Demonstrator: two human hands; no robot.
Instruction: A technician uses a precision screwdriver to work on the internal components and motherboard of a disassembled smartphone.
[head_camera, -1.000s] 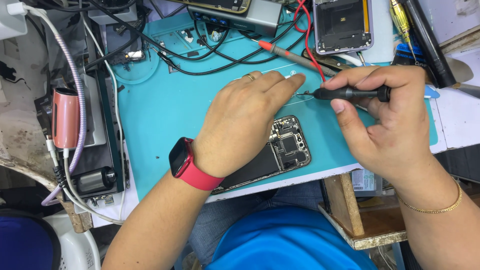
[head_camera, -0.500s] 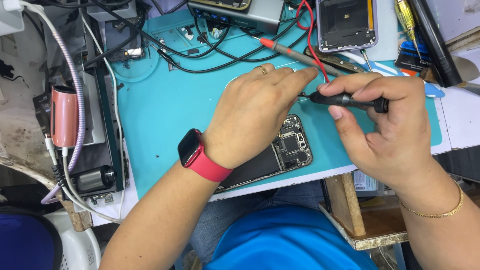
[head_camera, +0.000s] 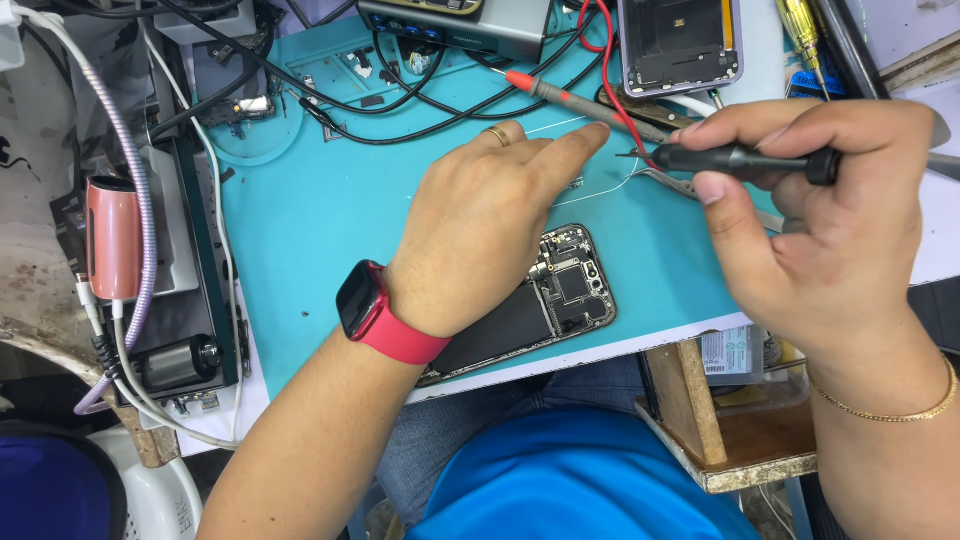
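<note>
Screwdriver (head_camera: 745, 160), gripped by right hand (head_camera: 810, 235), has risen; left hand (head_camera: 480, 235) stays flat on phone (head_camera: 560, 295).

I count two hands over the teal mat (head_camera: 320, 240): the left hand (head_camera: 480, 235) at center and the right hand (head_camera: 810, 230) at right, gripping one black screwdriver (head_camera: 745, 160). I see two opened phones, one (head_camera: 545, 305) at lower center and one (head_camera: 682, 42) at the top edge. There is also one red-tipped probe (head_camera: 570, 95), one red watch (head_camera: 375, 312), one ring (head_camera: 497, 136) and one gold bracelet (head_camera: 885, 412).

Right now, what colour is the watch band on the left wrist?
Red: the watch band on the left hand wrist shows clearly in the head view.
</note>
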